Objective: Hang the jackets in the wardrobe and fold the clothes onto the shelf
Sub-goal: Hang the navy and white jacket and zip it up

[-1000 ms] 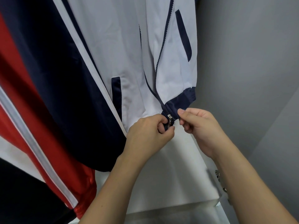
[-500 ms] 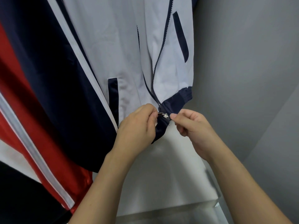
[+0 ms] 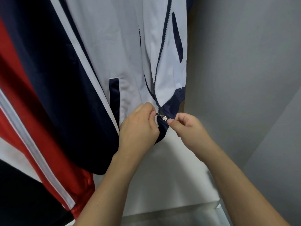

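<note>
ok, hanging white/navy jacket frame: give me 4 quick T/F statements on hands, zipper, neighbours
1. Both hands work at the bottom hem of the white and navy jacket. True.
2. The left hand pinches the metal zipper pull. True.
3. The right hand hangs idle, away from the fabric. False: it pinches the navy hem beside the zipper slider.
4. The garment to the left is green. False: a red jacket with white stripes hangs there.

**Item count, wardrobe interior**

Hanging jackets: two, one white-and-navy jacket (image 3: 114,46) and one red-and-navy jacket (image 3: 24,111) (its upper part out of frame). Zipper sliders: one (image 3: 163,117). Hands: two, left hand (image 3: 138,126) and right hand (image 3: 187,129).
</note>
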### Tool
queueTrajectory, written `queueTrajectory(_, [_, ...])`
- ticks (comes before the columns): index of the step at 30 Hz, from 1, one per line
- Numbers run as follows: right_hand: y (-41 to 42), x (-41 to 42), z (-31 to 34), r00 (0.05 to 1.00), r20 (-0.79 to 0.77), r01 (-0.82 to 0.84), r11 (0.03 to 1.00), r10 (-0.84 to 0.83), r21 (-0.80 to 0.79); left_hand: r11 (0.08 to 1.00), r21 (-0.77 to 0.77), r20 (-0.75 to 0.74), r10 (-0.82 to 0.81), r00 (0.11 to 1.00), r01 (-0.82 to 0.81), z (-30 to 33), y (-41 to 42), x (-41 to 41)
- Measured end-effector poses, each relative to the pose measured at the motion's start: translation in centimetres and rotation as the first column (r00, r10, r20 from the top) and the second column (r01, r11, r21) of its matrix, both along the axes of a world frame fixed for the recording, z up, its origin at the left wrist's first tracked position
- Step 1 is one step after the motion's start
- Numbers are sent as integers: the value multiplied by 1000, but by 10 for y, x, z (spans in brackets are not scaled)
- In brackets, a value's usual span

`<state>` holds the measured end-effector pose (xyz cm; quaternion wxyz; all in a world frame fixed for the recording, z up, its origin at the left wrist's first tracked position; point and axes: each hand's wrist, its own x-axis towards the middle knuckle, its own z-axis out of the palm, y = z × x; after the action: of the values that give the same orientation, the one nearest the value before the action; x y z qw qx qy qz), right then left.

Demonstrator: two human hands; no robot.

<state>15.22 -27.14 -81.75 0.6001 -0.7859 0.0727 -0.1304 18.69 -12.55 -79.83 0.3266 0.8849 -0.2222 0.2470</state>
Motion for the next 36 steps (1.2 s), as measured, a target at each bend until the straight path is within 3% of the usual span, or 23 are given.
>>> queueTrajectory(5, [-6, -1, 0, 1000, 3, 24, 999, -23, -39, 982, -132, 19, 138, 990, -135, 6, 5, 5])
queueTrajectory(7, [-12, 0, -2, 999, -2, 54, 998, -54, -37, 984, -150, 50, 109, 993, -100, 7, 6, 5])
queueTrajectory(12, [-19, 0, -9, 964, 32, 267, 963, -266, -44, 999, -19, 76, -28, 997, 30, 6, -2, 0])
queueTrajectory(14, [-19, -2, -9, 965, 115, 245, 968, -237, -59, 1000, -2, 70, -16, 997, 16, 6, -3, -2])
queueTrajectory(17, [-17, 1, -11, 974, 202, 145, 970, -104, -195, 999, 11, 62, -33, 998, 33, 7, -9, -4])
queueTrajectory(20, [-19, 8, -11, 949, 282, 247, 892, -143, -379, 996, 55, 57, -80, 995, 77, 13, -21, -6])
queueTrajectory(23, [-16, 12, -10, 907, 363, 364, 829, -213, -424, 987, 133, 75, -105, 992, 94, 28, -27, -3])
queueTrajectory(27, [-16, 12, -8, 893, 284, 444, 793, -350, -417, 943, 328, 169, 2, 986, -58, 69, -31, 7])
queueTrajectory(30, [-25, 16, -6, 914, 148, 404, 804, -378, -436, 878, 426, 330, 74, 941, -218, 104, -33, 17])
queueTrajectory(33, [-33, 26, 10, 951, 47, 285, 815, -304, -504, 845, 480, 411, 22, 911, -236, 130, -45, 20])
queueTrajectory(36, [-32, 34, 47, 980, 105, 197, 896, -169, -399, 790, 587, 374, -72, 925, -176, 143, -56, 18])
